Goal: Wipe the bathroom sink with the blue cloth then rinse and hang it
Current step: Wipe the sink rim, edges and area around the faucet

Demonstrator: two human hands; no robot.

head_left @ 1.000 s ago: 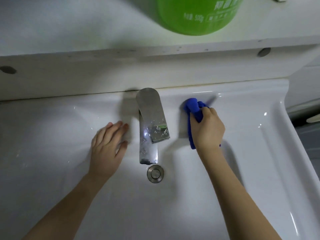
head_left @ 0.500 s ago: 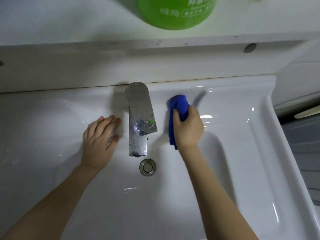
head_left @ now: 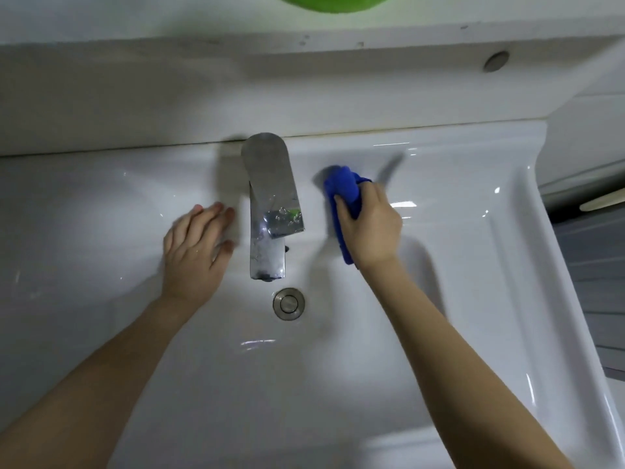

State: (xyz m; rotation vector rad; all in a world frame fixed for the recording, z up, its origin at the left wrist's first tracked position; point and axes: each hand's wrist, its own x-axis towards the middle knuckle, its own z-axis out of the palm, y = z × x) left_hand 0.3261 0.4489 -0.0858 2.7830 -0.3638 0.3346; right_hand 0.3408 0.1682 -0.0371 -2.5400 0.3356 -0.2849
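While the blue cloth (head_left: 343,194) is bunched into a wad and pressed onto the flat back ledge of the bathroom sink (head_left: 466,170), just to the right of the faucet (head_left: 270,204), the wiping step looks to be under way and far from finished. The right hand (head_left: 370,225) is closed around the cloth, fingers curled over its top, with a tail of fabric hanging below the palm toward the basin. The left hand (head_left: 194,252) holds nothing; it lies flat and spread on the ledge at the faucet's left side, fingertips close to the metal but apart from it, apparently as a brace.

Droplets cling to the faucet's spout and the glazed ceramic shines, so the ledge is probably wet and slick. Judging from that, the braced palm could slide if weight shifts onto it. The cloth works close to the faucet, so a sideways stroke might knock the knuckles against its edge or nudge the lever and start the water early. Because the cloth is wadded, only a small patch touches the ceramic, and streaks may be left near the back edge. Its loose tail could drag into the basin toward the drain (head_left: 288,303). Above the back wall, a green container (head_left: 333,1) sits on a shelf, mostly cut off by the frame.
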